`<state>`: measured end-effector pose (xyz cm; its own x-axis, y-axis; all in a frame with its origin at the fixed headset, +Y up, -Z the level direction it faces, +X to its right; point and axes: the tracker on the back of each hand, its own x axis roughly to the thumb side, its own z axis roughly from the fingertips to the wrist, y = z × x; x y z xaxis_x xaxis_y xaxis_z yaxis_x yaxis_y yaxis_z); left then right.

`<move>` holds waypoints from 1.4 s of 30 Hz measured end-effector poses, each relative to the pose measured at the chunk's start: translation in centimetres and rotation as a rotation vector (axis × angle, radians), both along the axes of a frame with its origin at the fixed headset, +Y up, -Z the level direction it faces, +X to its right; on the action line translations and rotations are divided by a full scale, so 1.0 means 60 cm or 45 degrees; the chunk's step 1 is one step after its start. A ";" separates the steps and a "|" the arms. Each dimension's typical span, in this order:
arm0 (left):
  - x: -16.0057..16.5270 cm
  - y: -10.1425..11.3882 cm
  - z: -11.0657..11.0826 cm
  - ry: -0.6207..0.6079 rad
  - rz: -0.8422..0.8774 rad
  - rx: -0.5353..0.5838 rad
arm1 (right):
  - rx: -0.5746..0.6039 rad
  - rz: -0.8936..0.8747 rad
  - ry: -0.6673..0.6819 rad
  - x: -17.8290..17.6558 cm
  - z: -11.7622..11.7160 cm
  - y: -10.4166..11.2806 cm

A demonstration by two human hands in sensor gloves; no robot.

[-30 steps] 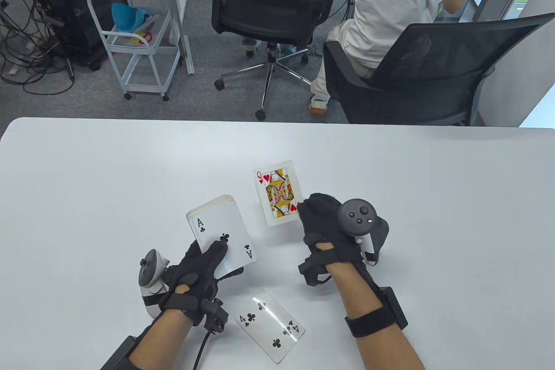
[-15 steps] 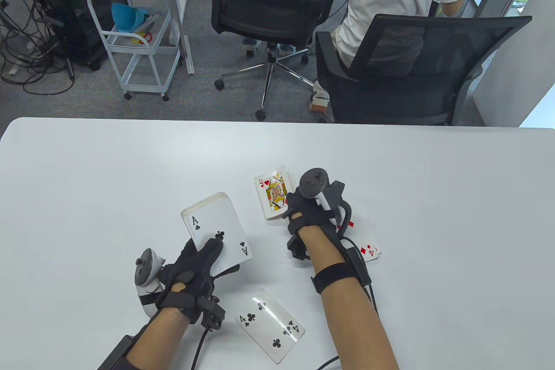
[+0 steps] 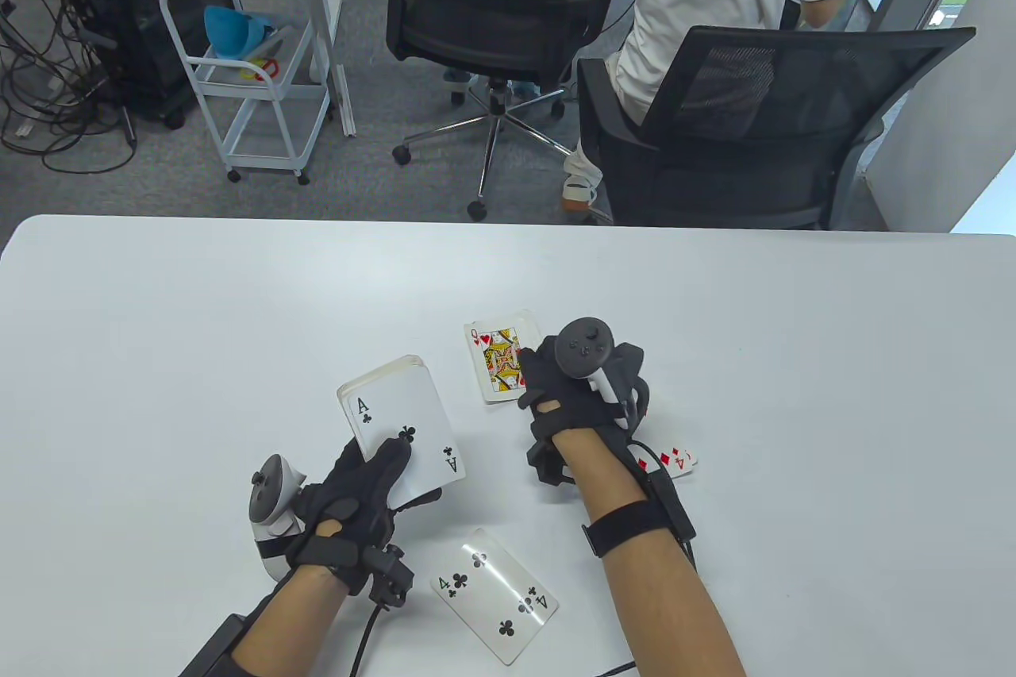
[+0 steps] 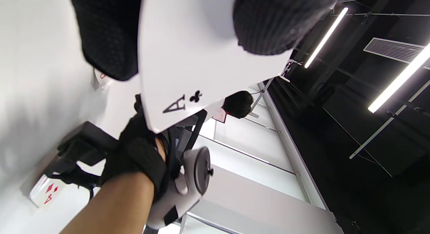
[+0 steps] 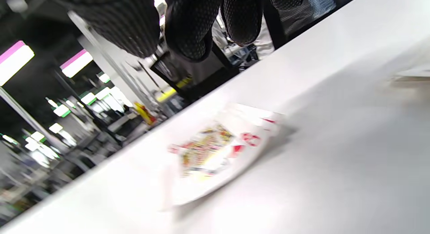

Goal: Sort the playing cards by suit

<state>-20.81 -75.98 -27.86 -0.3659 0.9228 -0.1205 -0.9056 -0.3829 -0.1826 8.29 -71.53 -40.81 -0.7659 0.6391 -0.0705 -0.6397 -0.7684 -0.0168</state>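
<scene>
- Table view shows the left hand (image 3: 349, 506) as a grip closed round the deck (image 3: 401, 423), thumb across the ace of clubs (image 3: 405, 431) on top, held just off the table (image 3: 159, 328).
- Right hand (image 3: 567, 391) hovers over the queen of hearts (image 3: 498, 361); right wrist view shows its fingertips (image 5: 191, 29) clear of that card, holding nothing, loosely curled.
- Four of diamonds (image 3: 675, 461) lies just behind the right wrist; four of clubs (image 3: 494, 594) lies near the left forearm.
- To do this step well, I judge: leave the queen flat, then bring the empty grip to the ace, pinch only that card and place it with the four of clubs.
</scene>
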 end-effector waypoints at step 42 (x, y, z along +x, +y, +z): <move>0.049 -0.018 0.004 -0.322 -0.050 -0.073 | 0.305 -0.292 0.350 -0.013 0.185 0.051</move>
